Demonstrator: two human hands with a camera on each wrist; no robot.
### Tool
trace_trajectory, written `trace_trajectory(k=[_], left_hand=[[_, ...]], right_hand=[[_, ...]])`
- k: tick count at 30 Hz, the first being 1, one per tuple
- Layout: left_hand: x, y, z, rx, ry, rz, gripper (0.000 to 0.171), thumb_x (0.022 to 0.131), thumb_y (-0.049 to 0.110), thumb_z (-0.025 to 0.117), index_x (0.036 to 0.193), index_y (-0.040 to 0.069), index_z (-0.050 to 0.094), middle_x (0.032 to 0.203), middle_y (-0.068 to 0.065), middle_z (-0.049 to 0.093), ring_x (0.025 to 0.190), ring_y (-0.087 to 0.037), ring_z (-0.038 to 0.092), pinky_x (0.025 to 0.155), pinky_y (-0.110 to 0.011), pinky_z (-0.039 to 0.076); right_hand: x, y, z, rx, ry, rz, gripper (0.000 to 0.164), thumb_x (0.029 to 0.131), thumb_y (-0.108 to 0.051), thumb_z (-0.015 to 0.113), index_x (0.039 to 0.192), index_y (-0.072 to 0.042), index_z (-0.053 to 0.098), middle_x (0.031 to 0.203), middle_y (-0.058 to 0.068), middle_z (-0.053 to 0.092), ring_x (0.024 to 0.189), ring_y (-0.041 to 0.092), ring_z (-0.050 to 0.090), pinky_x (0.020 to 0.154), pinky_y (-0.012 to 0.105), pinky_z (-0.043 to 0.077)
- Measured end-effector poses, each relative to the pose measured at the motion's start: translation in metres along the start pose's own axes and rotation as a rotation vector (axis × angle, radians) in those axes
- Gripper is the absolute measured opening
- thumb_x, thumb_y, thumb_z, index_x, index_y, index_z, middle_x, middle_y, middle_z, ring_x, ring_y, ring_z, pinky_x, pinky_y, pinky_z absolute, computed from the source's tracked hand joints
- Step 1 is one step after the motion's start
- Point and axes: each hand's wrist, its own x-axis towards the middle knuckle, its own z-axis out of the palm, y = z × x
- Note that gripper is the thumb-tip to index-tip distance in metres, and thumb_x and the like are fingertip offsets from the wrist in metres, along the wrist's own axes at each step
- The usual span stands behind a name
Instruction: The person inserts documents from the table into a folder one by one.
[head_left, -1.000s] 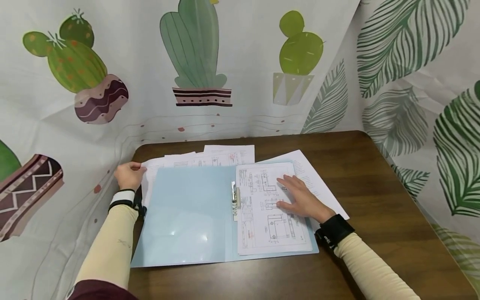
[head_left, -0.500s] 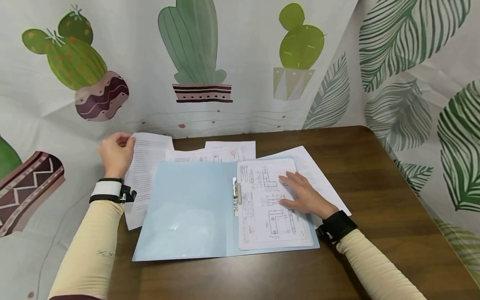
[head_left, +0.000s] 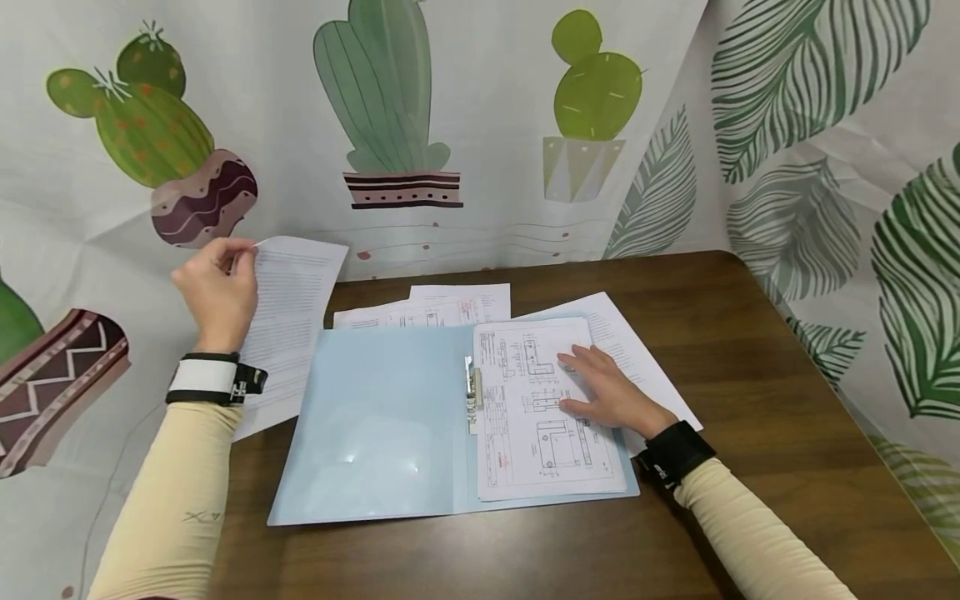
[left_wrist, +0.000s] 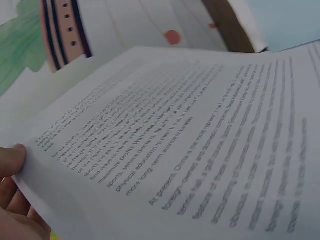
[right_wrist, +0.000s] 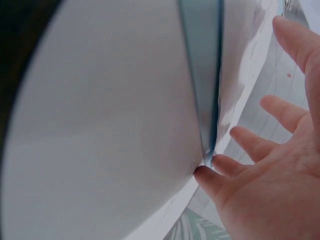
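My left hand (head_left: 221,292) pinches the corner of a printed sheet of paper (head_left: 288,325) between thumb and fingers. In the left wrist view the sheet (left_wrist: 165,150), full of typed lines, is raised and slants across the picture. A light blue folder (head_left: 382,417) lies spread flat, with a metal clip (head_left: 472,396) near its spine. On its right half sits a stack of technical drawings (head_left: 517,467). My right hand (head_left: 611,392) rests on these drawings with its fingers spread. In the right wrist view that hand (right_wrist: 265,185) shows its palm side beside the paper edges.
Behind the folder, more drawing sheets (head_left: 457,304) stick out from under its far edge. A white text sheet (head_left: 648,367) juts out beneath its right side. The brown wooden table (head_left: 720,350) ends at a curtain (head_left: 502,108) printed with cacti.
My left hand has moved left and away from me, pulling the printed sheet out from the folder's left side and lifting its far edge. The right hand has stayed on the drawings.
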Motion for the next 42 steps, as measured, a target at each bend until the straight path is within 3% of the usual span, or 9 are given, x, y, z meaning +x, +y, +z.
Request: trace_trajectory(k=[5,12,18,21,25,28,31,35,42], left_hand=[[0.012,0.017,-0.007,-0.073,0.087,0.026,0.017,0.097,0.011,0.069,0.091,0.000,0.081,0.088,-0.012,0.078,0.073,0.020,0.056,0.072,-0.004,0.043],[0.030,0.044,-0.017,-0.146,0.211,0.052,0.017,0.095,0.006,0.067,0.088,0.003,0.082,0.080,-0.004,0.077,0.062,0.013,0.054,0.062,-0.009,0.037],[0.034,0.082,-0.027,-0.287,0.259,0.047,0.015,0.095,0.006,0.070,0.088,0.005,0.083,0.083,-0.004,0.078,0.060,0.005,0.060,0.060,-0.010,0.040],[0.033,0.100,-0.030,-0.368,0.233,0.027,0.010,0.093,0.009,0.075,0.089,0.005,0.083,0.083,-0.006,0.078,0.060,0.001,0.062,0.060,-0.011,0.042],[0.030,0.118,-0.027,-0.460,0.139,0.012,0.010,0.092,0.008,0.077,0.093,-0.002,0.081,0.082,-0.005,0.077,0.061,0.000,0.062,0.059,-0.014,0.042],[0.025,0.129,-0.022,-0.579,0.063,-0.080,0.010,0.091,0.004,0.078,0.094,-0.005,0.079,0.083,-0.007,0.077,0.065,-0.004,0.066,0.062,-0.018,0.044],[0.019,0.136,-0.014,-0.764,0.004,-0.236,0.008,0.087,-0.001,0.080,0.093,-0.006,0.078,0.085,-0.010,0.078,0.071,-0.011,0.071,0.067,-0.020,0.050],[0.008,0.141,0.000,-0.909,-0.065,-0.331,0.010,0.084,-0.003,0.082,0.093,-0.006,0.076,0.088,-0.012,0.078,0.073,-0.015,0.072,0.069,-0.022,0.053],[-0.014,0.153,0.023,-0.955,-0.175,-0.396,0.011,0.088,0.003,0.080,0.096,-0.003,0.075,0.092,-0.012,0.077,0.079,-0.018,0.073,0.071,-0.024,0.057]], right_hand=[[0.000,0.001,0.000,0.003,0.002,-0.003,0.079,0.091,-0.032,0.080,0.156,-0.007,0.043,0.164,0.025,0.029,0.152,0.051,0.016,0.117,0.066,0.021],[0.001,0.000,0.000,0.010,-0.005,0.011,0.079,0.091,-0.032,0.079,0.157,-0.009,0.042,0.164,0.023,0.029,0.152,0.049,0.017,0.118,0.065,0.021],[0.002,-0.002,-0.001,-0.006,-0.006,0.020,0.080,0.090,-0.032,0.080,0.157,-0.009,0.042,0.163,0.023,0.032,0.152,0.048,0.020,0.118,0.064,0.022],[0.004,-0.003,-0.002,-0.024,0.022,0.029,0.080,0.090,-0.033,0.080,0.157,-0.010,0.042,0.162,0.022,0.034,0.151,0.046,0.025,0.118,0.063,0.024],[0.009,-0.006,-0.006,-0.014,0.088,0.023,0.082,0.092,-0.035,0.079,0.159,-0.010,0.038,0.162,0.023,0.033,0.150,0.043,0.027,0.117,0.062,0.027],[0.015,-0.011,-0.010,0.030,0.150,-0.020,0.082,0.095,-0.033,0.076,0.160,-0.008,0.033,0.162,0.023,0.033,0.150,0.042,0.029,0.117,0.060,0.029],[0.020,-0.019,-0.014,0.106,0.214,-0.063,0.079,0.098,-0.030,0.072,0.161,-0.007,0.031,0.162,0.020,0.036,0.148,0.039,0.035,0.116,0.058,0.033],[0.027,-0.031,-0.018,0.268,0.264,-0.112,0.072,0.101,-0.026,0.068,0.161,-0.008,0.031,0.160,0.017,0.040,0.143,0.035,0.046,0.113,0.051,0.040],[0.031,-0.050,-0.027,0.671,0.216,-0.201,0.052,0.107,-0.012,0.057,0.156,-0.004,0.041,0.143,0.022,0.059,0.126,0.039,0.062,0.100,0.041,0.052]])
